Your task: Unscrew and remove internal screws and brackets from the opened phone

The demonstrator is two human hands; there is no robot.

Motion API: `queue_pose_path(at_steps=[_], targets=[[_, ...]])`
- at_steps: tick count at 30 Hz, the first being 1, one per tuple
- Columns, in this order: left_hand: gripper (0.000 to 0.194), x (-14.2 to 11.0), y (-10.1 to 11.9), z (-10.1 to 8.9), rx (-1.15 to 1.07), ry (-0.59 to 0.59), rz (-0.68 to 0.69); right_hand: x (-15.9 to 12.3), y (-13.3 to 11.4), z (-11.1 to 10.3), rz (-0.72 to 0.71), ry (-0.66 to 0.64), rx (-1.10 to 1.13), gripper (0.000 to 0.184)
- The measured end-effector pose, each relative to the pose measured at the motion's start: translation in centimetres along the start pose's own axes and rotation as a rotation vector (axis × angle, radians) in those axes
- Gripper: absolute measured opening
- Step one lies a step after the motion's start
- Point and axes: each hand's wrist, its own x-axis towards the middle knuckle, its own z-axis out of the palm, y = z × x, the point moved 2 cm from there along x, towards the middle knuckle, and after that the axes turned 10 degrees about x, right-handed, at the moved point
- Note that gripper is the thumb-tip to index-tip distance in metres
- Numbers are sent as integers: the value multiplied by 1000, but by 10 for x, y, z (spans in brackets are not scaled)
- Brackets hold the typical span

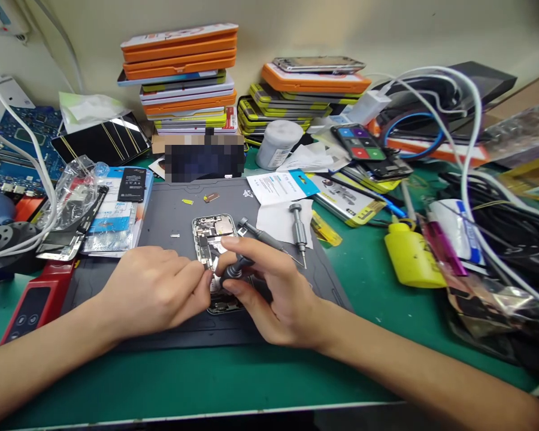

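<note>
An opened phone (215, 230) with its inner parts bare lies on the dark grey work mat (166, 224). Between the thumb and fingers of my right hand (281, 287) is a dark screwdriver (233, 270), held over the phone's lower half. My left hand (161, 287) is closed at the phone's left edge, thumb against the bent fingers; whatever it pinches is hidden. Beyond my right hand lie a grey screwdriver (263, 235) and another upright-looking grey screwdriver (298, 227), partly on white paper (276, 221). Small loose pieces, one a brown strip (211, 197), rest above the phone.
Stacks of orange boxes (179, 57) and yellow-black boxes (269, 111) stand at the back. A white jar (278, 143) is before them. At right are a yellow bottle (413, 254) and looping white cables (471, 120). A red device (38, 302) and a phone battery (132, 184) lie left.
</note>
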Motion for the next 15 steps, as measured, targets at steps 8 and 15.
queue_pose_path(at_steps=[8, 15], targets=[[35, 2, 0, -1, -41, -66, -56, 3, -3, -2, -33, -43, -71, 70], [34, -2, -1, 1, -114, -115, -76, 7, -1, -3, -77, -87, -134, 46]])
